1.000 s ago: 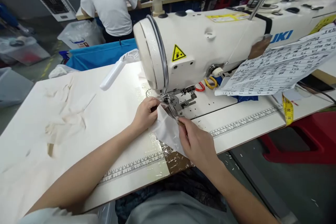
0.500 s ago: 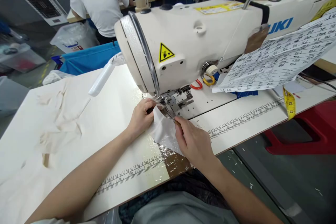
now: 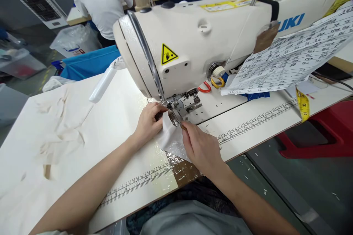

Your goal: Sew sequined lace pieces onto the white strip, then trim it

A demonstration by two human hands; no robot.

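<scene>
Beside sewing machine [image 3: 193, 40], pinching probably soft, light fabric [image 3: 172, 137] edgewise, as suits it, in left hand [image 3: 149, 123], slim tool [image 3: 179, 122] in right hand [image 3: 203, 147].

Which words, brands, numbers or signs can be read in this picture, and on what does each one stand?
"UKI": sewing machine.
Hand pictogram, no words: yellow warning triangle, on the machine.
"33": tape measure.
"10": printed ruler; most other numbers blurred.
Too small or blurred: handwriting on paper sheet, yellow label.
</scene>
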